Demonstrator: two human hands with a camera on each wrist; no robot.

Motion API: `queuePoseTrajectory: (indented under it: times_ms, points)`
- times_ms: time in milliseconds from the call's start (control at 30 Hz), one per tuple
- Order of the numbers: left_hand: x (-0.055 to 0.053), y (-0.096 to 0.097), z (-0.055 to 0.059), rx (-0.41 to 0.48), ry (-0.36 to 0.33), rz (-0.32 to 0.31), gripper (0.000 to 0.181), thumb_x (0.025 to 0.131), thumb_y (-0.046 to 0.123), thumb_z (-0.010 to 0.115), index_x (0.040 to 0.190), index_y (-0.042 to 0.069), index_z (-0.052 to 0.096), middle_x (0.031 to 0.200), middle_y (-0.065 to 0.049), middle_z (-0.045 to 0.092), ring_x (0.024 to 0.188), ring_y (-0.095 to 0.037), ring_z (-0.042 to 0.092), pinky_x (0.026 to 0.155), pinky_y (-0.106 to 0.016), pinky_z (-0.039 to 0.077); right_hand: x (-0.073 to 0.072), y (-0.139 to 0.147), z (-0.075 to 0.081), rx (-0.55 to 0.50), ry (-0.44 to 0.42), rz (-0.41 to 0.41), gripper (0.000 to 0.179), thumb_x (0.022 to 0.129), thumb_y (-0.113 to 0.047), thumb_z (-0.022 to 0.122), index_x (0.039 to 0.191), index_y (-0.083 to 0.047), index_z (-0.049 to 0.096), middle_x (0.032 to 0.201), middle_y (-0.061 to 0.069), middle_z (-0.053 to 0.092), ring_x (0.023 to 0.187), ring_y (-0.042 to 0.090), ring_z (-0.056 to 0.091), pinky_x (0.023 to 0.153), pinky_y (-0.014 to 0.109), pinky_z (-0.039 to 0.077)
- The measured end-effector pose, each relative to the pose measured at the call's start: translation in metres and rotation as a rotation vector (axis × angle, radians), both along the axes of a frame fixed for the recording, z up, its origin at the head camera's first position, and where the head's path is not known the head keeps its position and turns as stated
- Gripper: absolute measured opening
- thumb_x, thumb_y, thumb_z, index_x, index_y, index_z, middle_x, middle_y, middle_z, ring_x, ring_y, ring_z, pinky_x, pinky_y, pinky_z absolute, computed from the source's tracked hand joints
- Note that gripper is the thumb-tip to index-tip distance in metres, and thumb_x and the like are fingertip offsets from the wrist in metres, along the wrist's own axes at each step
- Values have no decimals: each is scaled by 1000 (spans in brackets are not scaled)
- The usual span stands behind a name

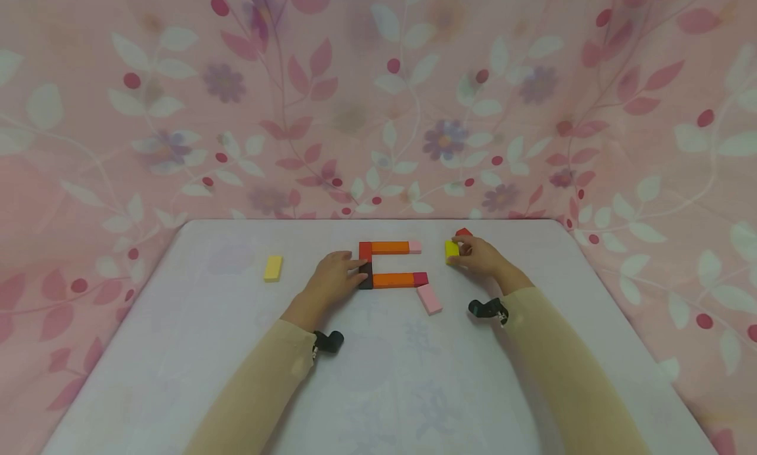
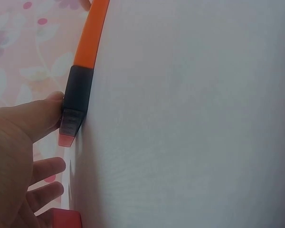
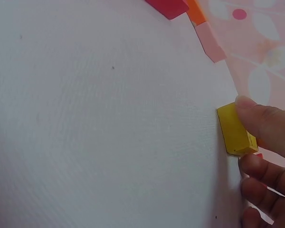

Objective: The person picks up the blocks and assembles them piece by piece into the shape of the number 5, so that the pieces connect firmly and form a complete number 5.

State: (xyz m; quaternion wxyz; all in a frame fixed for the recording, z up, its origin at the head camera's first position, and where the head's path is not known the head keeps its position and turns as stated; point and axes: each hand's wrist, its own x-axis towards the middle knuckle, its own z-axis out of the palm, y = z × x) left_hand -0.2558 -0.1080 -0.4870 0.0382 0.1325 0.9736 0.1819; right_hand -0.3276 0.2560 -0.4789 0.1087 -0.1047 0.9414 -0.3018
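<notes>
My left hand (image 1: 337, 275) rests at the left side of the block layout, its thumb touching a black block (image 1: 367, 276). Its other fingers extend loosely toward the red block (image 1: 365, 250) behind the black one. From these two, orange blocks (image 1: 390, 248) run rightward in two rows. A pale pink block (image 1: 414, 247) ends the far row; a crimson block (image 1: 420, 279) ends the near one. At the right, my right hand (image 1: 481, 256) pinches a yellow block (image 3: 233, 129) between thumb and fingers, close over the table.
A red block (image 1: 464, 232) sits just behind the right hand, partly hidden. Another pale pink block (image 1: 430, 299) lies aslant by the near row's end. Far to the left is a light yellow block (image 1: 273, 269). Floral cloth (image 1: 355, 113) hangs behind the white table (image 1: 378, 402).
</notes>
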Motion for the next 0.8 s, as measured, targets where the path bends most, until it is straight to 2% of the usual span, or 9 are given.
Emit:
queuePoseTrajectory:
  times_ms: [233, 633, 800]
  points:
    - [1, -1, 0, 8, 16, -16, 47, 99, 42, 62, 142, 23, 60, 150, -15, 48, 142, -34, 36, 119, -50, 26, -1, 2, -1, -1, -9, 26, 68, 90, -31, 76, 147, -6, 48, 111, 15, 58, 99, 31, 52, 86, 39, 47]
    - [0, -2, -2, 19, 31, -23, 47, 99, 41, 62, 142, 23, 59, 149, -16, 48, 142, -35, 36, 119, -50, 26, -5, 3, -2, 3, -57, 6, 70, 88, -32, 78, 148, -11, 47, 114, 14, 57, 104, 32, 51, 94, 44, 47]
    - [0, -2, -4, 19, 35, -19, 47, 99, 41, 62, 141, 23, 60, 149, -16, 49, 141, -34, 37, 119, -50, 26, -3, 4, -2, 17, -81, -23, 71, 85, -38, 81, 145, -15, 51, 111, 14, 55, 102, 31, 50, 90, 42, 48]
